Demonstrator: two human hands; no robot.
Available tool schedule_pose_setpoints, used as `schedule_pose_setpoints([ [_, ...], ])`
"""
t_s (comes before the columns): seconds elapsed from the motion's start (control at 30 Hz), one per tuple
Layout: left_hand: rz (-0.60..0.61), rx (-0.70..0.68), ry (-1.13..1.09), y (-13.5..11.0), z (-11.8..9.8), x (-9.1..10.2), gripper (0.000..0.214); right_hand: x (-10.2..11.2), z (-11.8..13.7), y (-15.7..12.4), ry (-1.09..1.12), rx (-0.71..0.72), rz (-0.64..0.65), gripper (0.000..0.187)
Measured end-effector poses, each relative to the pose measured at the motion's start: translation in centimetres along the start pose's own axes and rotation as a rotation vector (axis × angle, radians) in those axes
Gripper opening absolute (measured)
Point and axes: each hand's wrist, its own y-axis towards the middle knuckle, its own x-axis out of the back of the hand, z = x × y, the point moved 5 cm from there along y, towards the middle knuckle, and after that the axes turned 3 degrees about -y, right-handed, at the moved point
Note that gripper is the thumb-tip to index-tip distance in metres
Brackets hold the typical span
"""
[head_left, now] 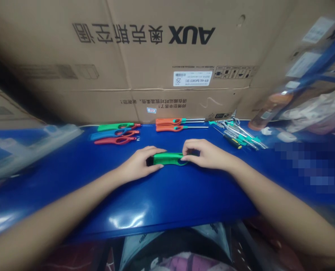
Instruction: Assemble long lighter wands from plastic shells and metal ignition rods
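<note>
Over the bench (184, 195), your left hand (139, 163) and right hand (208, 154) each close a grip on the green casing (169, 159). Long axis: left-right; loop end: right. Orange-ended bottle (269, 109): contents blurred.

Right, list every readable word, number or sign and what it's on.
"AUX", upside down on the cardboard.
"奥克斯空调", likewise.
"师傅您辛苦了!", likewise, lower.
"请在搬运时对我温柔些,谢谢您!", likewise, above that.
"25", on the white label; its smaller print is unclear.
Too small or blurred: symbol row, blue-edged sticker, far-right labels, bottom lettering.
Green handle: no lettering readable.
</note>
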Motion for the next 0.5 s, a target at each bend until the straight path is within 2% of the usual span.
schedule_pose_setpoints([
  [0.1, -0.015, 0.003, -0.002, 0.0, 0.0, 0.0, 0.051, 0.9, 0.1, -0.1, -0.109, -0.019, -0.148, 0.013],
  [0.17, -0.019, -0.002, -0.010, -0.1, -0.1, 0.0, 0.050, 1.3, 0.1, -0.2, -0.173, -0.033, -0.193, 0.016],
  [0.23, -0.004, -0.014, -0.005, -0.1, -0.1, -0.1, 0.048, 1.2, 0.1, -0.3, -0.187, -0.038, -0.133, 0.016],
  [0.4, 0.017, -0.038, 0.044, 0.0, -0.1, -0.2, 0.047, -0.6, 0.6, -0.5, -0.149, 0.006, 0.172, 0.017],
  [0.5, 0.025, -0.051, 0.061, 0.1, -0.3, -0.2, 0.045, -1.5, 0.7, -0.5, -0.185, 0.020, 0.243, 0.015],
])
